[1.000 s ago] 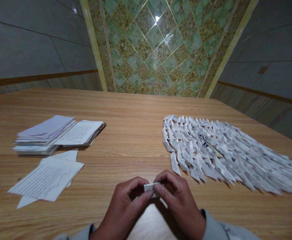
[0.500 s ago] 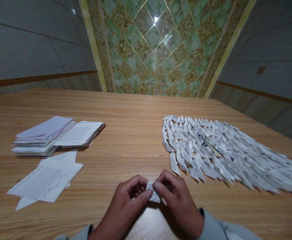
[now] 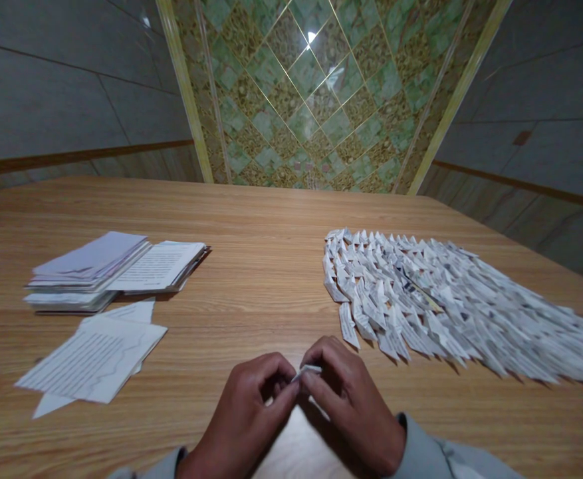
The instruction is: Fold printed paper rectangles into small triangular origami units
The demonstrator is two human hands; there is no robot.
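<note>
Between my two hands, near the front of the table, is a small folded piece of printed paper (image 3: pixel 311 369), seen almost edge-on. My left hand (image 3: pixel 258 402) pinches its left end between thumb and fingertips. The fingers of my right hand (image 3: pixel 347 392) are closed on its right side, and they hide part of it. To the right lie many small folded paper boats (image 3: pixel 385 293), packed in slanting rows. A single folded piece (image 3: pixel 348 324) sits at their near left corner.
On the left stands a stack of papers (image 3: pixel 89 256) with an open printed book (image 3: pixel 159 266) against it. Loose printed sheets (image 3: pixel 92 359) overlap in front of them. All rest on a wooden table (image 3: pixel 251 266); a tiled wall (image 3: pixel 311 120) rises behind its far edge.
The folded paper has tipped from showing its flat face to nearly edge-on. Both hands have shifted slightly and stay closed on it. The boats and stacks have not moved.
</note>
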